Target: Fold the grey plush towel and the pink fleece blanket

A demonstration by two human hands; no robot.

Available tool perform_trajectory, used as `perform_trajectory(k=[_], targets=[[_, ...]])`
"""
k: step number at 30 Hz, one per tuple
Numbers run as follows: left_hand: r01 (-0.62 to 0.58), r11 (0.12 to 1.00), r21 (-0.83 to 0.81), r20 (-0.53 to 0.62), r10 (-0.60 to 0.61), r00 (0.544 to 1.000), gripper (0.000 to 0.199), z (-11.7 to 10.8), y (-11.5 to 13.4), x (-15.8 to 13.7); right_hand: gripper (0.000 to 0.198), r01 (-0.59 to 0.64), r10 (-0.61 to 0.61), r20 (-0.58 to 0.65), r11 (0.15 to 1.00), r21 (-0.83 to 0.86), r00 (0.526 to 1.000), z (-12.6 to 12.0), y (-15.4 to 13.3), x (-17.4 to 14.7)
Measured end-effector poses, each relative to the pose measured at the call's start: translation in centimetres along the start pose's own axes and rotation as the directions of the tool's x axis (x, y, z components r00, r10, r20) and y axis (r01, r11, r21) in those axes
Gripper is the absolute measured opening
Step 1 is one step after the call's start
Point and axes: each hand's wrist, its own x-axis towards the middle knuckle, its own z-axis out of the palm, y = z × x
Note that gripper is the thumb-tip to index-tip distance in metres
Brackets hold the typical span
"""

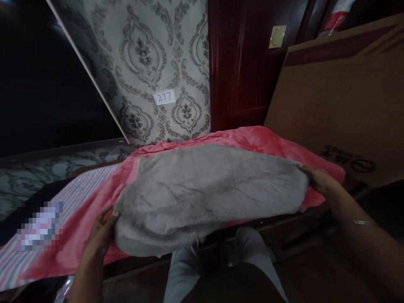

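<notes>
A grey plush cloth (205, 185) is stretched out sideways in front of me, with soft creases across its lower left part. Its left end is pinched between the thumb and fingers of my left hand (102, 231). At the opposite end, my right hand (318, 180) grips the upper right corner. Beneath the cloth lies a pink plush blanket (265, 141), which shows along the back and at both sides. The near edge of the grey cloth sags above my knees.
Striped fabric (91, 179) lies at the left. A dark screen (53, 84) stands behind it. Patterned wallpaper carries a paper label (164, 97) reading 277. A large cardboard box (341, 101) leans at the right, beside a dark red door panel (243, 63).
</notes>
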Motion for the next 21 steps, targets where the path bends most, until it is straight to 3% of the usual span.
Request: perform_trajectory(k=[3, 6, 11, 15, 18, 21], targets=[[-0.033, 0.999, 0.005, 0.037, 0.032, 0.999, 0.07, 0.5, 0.7, -0.2, 0.018, -0.005, 0.004, -0.015, 1.0, -0.021, 1.0, -0.1, -0.7, -0.7], [-0.095, 0.995, 0.04, 0.099, 0.091, 0.991, 0.059, 0.6, 0.8, 0.2, 0.039, 0.105, -0.101, 0.055, 0.991, -0.088, 0.993, -0.2, -1.5, -1.6], [-0.09, 0.987, 0.132, 0.146, 0.07, 0.987, 0.059, 0.1, 0.5, 0.9, 0.016, 0.219, -0.172, 0.164, 0.917, -0.332, 0.971, -0.4, -2.3, -2.2], [-0.147, 0.964, 0.223, 0.234, 0.093, 0.968, 0.065, 0.0, 1.6, 0.7, 0.028, 0.261, -0.155, 0.272, 0.872, -0.414, 0.95, -0.7, -2.2, -1.5], [-0.175, 0.95, 0.26, 0.309, 0.09, 0.947, 0.067, 0.0, 2.7, 0.7, 0.039, 0.317, -0.15, 0.346, 0.807, -0.499, 0.926, -1.0, -2.0, -0.6], [-0.197, 0.923, 0.33, 0.335, 0.081, 0.939, 0.068, -0.2, 3.0, 1.1, 0.04, 0.397, -0.178, 0.386, 0.681, -0.615, 0.905, -1.3, -1.6, 0.6]])
